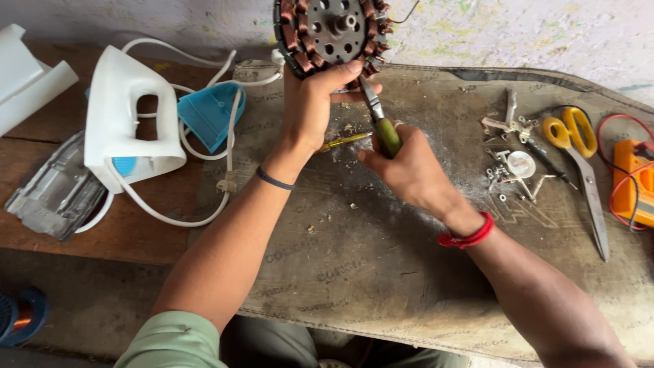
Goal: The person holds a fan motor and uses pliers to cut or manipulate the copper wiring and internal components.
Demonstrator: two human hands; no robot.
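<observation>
Our left hand [315,102] grips the round copper-wound motor stator [332,33] upright, steadying it so the green-handled pliers [380,116], clenched in our right hand [403,167], reach its windings.

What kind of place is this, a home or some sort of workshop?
Most likely a small electrical repair bench. The left hand holds a copper-wound motor stator while the right hand works it with pliers; a dismantled white iron and a multimeter lie nearby.
</observation>
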